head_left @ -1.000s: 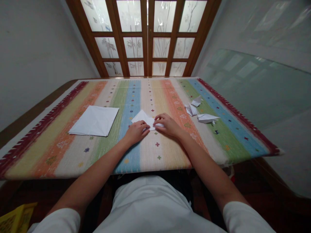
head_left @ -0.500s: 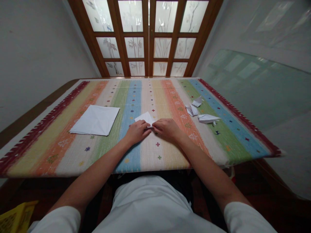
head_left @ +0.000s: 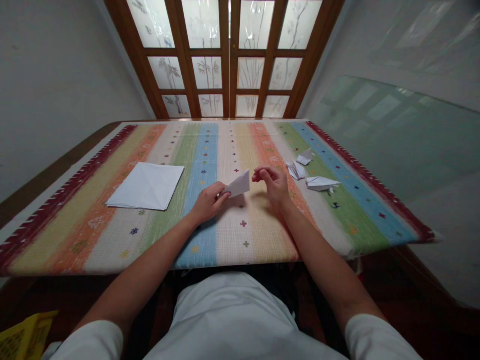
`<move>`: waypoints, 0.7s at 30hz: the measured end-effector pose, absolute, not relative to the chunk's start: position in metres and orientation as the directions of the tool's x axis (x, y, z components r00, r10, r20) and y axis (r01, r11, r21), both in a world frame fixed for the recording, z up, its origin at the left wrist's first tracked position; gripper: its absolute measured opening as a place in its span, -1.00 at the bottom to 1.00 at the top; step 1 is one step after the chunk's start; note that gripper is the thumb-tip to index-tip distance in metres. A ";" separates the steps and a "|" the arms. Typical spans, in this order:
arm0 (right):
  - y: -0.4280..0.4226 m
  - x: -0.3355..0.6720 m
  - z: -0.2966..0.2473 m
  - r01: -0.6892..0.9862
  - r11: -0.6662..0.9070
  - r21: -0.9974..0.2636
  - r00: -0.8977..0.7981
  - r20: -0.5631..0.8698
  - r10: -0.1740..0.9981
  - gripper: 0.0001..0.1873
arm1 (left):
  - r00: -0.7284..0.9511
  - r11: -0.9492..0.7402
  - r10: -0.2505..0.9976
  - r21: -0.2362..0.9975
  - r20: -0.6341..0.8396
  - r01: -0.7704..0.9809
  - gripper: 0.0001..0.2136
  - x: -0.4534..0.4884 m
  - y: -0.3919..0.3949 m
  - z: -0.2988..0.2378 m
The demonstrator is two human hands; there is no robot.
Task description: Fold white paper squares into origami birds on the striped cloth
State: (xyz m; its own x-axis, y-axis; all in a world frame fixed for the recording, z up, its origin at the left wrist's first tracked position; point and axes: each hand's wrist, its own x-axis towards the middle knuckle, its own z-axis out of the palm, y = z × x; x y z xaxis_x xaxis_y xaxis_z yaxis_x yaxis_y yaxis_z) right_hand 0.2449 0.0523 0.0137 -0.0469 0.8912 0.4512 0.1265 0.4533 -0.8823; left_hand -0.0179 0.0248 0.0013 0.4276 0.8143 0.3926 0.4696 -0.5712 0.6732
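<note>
Between its thumb and fingers, my left hand (head_left: 210, 201) grips a small folded piece of white paper (head_left: 240, 184), held a little above the cloth and tilted up to the right. Just right of the paper is my right hand (head_left: 275, 183), raised and apart from it, its fingers loosely curled with a gap to the thumb and nothing seen in them. A stack of white square paper sheets (head_left: 148, 186) lies to the left. On the right rest several folded paper figures, among them a long one (head_left: 321, 183) and a smaller one (head_left: 305, 157).
A striped tablecloth (head_left: 243, 240) covers the table. Past its far edge stand wooden doors (head_left: 230, 75) with frosted panes. A glass panel (head_left: 397, 130) leans on the right wall. On the floor at lower left is a yellow plastic basket (head_left: 28, 335).
Both hands were together on the paper against the cloth. Now my left hand has lifted and turned it, while my right hand has let go and moved right.
</note>
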 end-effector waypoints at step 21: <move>0.046 0.244 0.009 0.373 0.630 -0.681 -0.489 0.433 0.757 -0.54 | 0.081 -0.260 0.965 0.957 0.251 0.131 -0.30 -0.026 0.043 -0.014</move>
State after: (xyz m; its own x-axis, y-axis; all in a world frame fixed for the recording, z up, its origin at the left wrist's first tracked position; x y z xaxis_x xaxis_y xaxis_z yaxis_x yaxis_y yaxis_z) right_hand 0.2440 0.0457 0.0093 -0.4886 0.7574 0.4331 0.3733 0.6301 -0.6809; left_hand -0.0260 0.0431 -0.0137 0.0808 0.9647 0.2507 0.1308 -0.2596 0.9568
